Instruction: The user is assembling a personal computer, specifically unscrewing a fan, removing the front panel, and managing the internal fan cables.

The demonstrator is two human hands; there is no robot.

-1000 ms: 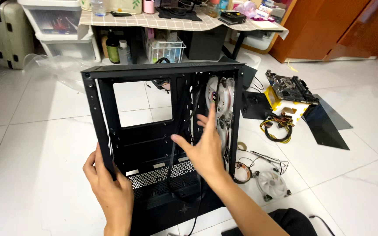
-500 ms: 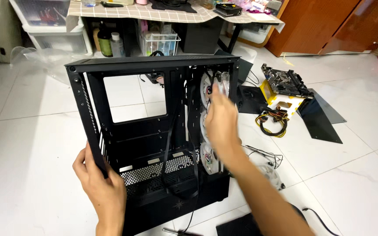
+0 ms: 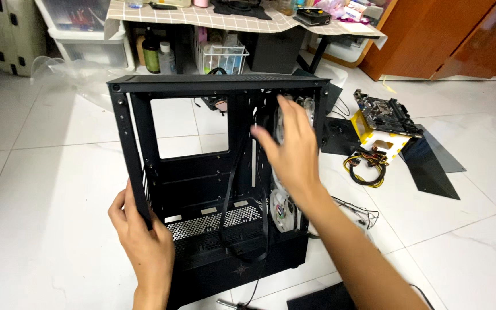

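Black PC case [image 3: 202, 172] upright on white tile floor [image 3: 41, 172], open side toward camera. Left hand [image 3: 142, 241] clamped on rear frame post. Right hand [image 3: 291, 143] inside, fingers spread, gripping nothing, near white fans [image 3: 282, 209].

White tiled floor [image 3: 41, 172] spreads before a counter [image 3: 242, 22] draped in checked cloth; wooden cabinets [image 3: 449, 40] stand right of it.

One case [image 3: 202, 172], two hands [image 3: 294, 152]
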